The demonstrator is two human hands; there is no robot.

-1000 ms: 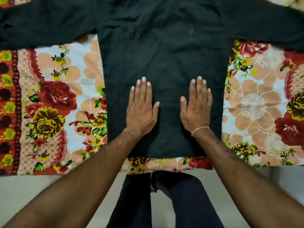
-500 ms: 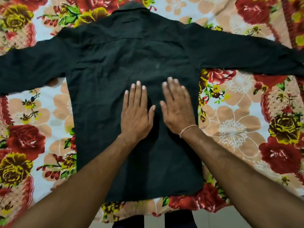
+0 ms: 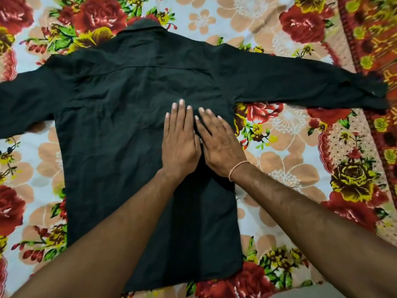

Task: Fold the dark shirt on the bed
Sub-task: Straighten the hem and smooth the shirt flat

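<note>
Here, left hand (image 3: 180, 145), right hand (image 3: 221, 147) flat on dark shirt (image 3: 120, 117)

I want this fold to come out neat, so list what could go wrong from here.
1. Both the left hand and right hand press flat mid-back on the dark long-sleeved cotton shirt; creases around them may get pressed in rather than smoothed out.
2. The right sleeve's cuff lies bunched; folded in like that, it could leave a lump.
3. The floral printed bedsheet might ripple under the shirt, skewing the fold.
</note>
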